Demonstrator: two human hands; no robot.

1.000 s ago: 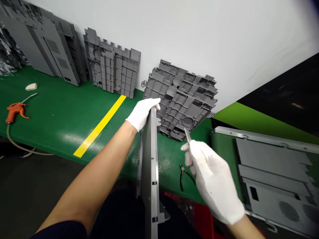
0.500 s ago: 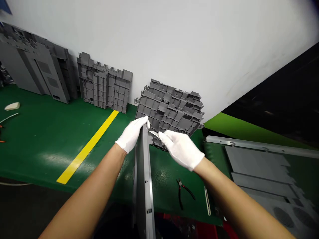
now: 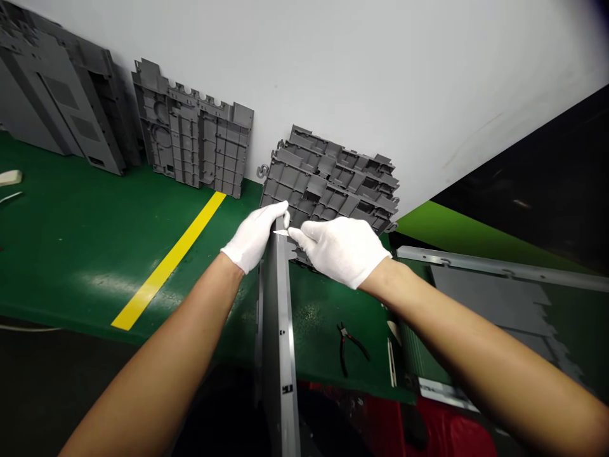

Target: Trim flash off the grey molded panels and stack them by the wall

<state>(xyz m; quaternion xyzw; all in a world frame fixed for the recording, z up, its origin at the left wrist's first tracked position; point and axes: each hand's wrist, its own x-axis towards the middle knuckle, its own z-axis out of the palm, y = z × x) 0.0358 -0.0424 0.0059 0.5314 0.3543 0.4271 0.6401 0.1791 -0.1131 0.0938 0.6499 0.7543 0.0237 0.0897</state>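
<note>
My left hand (image 3: 254,237), in a white glove, is closed around the far end of a grey plastic panel (image 3: 285,304) that stands on edge, its narrow side facing up. My right hand (image 3: 340,249), also gloved, pinches a small pointed knife blade (image 3: 281,232). The blade's tip lies across the panel's narrow edge, close to my left fingers. The rest of the knife is hidden inside my right hand. Just beyond both hands, several grey moulded panels (image 3: 328,184) lean together against the white wall.
Black-handled cutting pliers (image 3: 349,349) and tweezers (image 3: 391,362) lie on the green bench (image 3: 190,298). More grey panels (image 3: 195,133) stand along the wall at left. A conveyor with a metal rail (image 3: 476,263) carries a flat grey panel (image 3: 490,298) at right. Red plastic (image 3: 451,431) shows below.
My right hand has brought the blade leftward from beside the panel onto its narrow edge. My left hand keeps its hold at the far end. The camera view has shifted slightly.
</note>
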